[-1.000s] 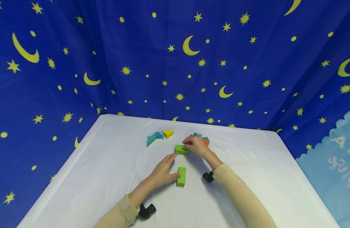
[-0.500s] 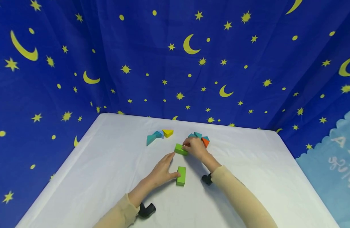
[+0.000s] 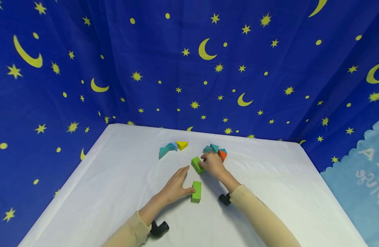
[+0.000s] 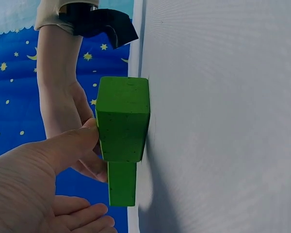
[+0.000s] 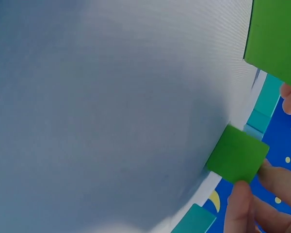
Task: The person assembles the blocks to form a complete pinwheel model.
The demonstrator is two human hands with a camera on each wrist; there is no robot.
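Note:
Two green rectangular blocks lie on the white table. My right hand (image 3: 214, 165) pinches the far green block (image 3: 196, 164) between thumb and fingers; this block lies slanted, and its square end faces the right wrist view. The near green block (image 3: 196, 192) lies lengthwise, pointing away from me. My left hand (image 3: 174, 187) rests beside it, thumb touching its left side and the other fingers stretched forward, holding nothing. In the left wrist view the near block (image 4: 123, 131) partly covers the far block (image 4: 122, 187). The two blocks stand apart.
Behind, at the left, several teal and blue blocks (image 3: 164, 151) sit with a yellow triangular block (image 3: 182, 145). Teal blocks (image 3: 214, 147) and an orange-red block (image 3: 222, 155) lie just beyond my right hand. A blue star-patterned curtain (image 3: 189, 68) encloses the table (image 3: 285, 192).
The far green block has turned from lying crosswise to a slant, its right end swinging toward me. My right hand has come slightly nearer with it. The left hand stays in place.

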